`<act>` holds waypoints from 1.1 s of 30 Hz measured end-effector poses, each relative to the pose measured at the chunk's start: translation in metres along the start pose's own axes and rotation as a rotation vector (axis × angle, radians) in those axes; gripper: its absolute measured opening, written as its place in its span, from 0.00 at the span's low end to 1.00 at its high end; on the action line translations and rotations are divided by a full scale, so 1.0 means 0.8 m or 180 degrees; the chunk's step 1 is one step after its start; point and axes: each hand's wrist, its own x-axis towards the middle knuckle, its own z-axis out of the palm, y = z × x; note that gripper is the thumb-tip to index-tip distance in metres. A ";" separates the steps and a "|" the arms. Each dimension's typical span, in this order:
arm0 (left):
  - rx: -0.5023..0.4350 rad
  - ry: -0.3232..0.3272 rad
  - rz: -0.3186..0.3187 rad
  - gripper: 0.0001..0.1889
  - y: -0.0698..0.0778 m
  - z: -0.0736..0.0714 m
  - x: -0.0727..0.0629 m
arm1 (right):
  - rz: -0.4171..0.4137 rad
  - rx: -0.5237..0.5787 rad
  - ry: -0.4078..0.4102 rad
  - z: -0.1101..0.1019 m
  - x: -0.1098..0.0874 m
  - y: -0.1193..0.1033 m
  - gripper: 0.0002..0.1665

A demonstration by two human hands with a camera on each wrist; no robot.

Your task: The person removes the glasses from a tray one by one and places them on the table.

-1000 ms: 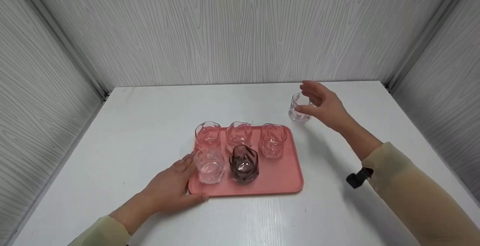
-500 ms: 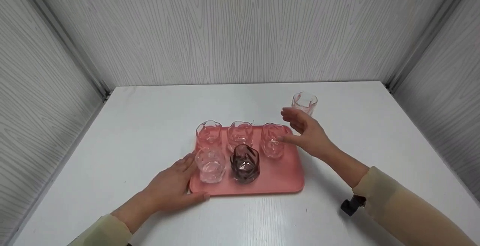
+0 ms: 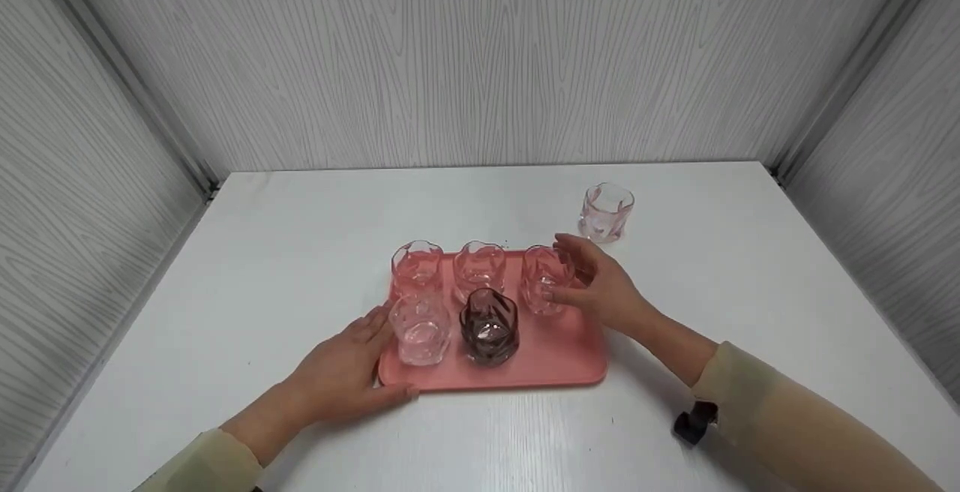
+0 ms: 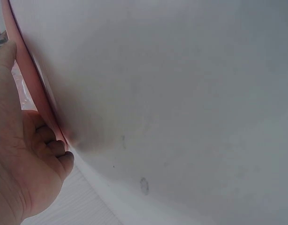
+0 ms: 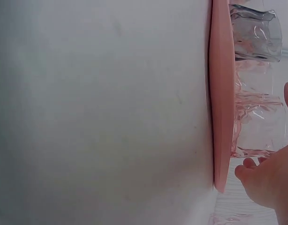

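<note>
My left hand (image 3: 341, 372) spans the front left corner of a pink tray (image 3: 562, 357), fingers along its left side, thumb at the front edge. My right hand (image 3: 607, 289) holds the clear glass (image 3: 541, 301) at the tray's back right, thumb in front, fingers behind. In the right wrist view the fingertips (image 5: 245, 171) are right at its side, and the glass stands on the tray. Two more clear glasses fill the back row. In front of them stand another clear glass (image 3: 421, 338) at the left and a dark smoky glass (image 3: 489, 331) in the middle.
A lone clear glass (image 3: 606, 213) stands on the white table (image 3: 315, 229) behind the tray's right corner. Pale wood-grain panels (image 3: 480, 64) close off the back and both sides.
My right hand has left the lone glass at the back right, moved down and left, and come round the tray's back right glass. My left hand stays at the corner.
</note>
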 end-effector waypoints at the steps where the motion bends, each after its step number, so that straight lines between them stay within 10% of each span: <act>1: 0.0002 -0.0003 -0.0003 0.58 0.000 0.000 0.000 | 0.0011 -0.0029 0.0014 0.001 0.000 0.000 0.55; 33: -0.0044 0.0006 -0.0062 0.59 0.002 0.003 -0.002 | 0.0006 -0.0209 0.0052 0.007 0.004 0.002 0.48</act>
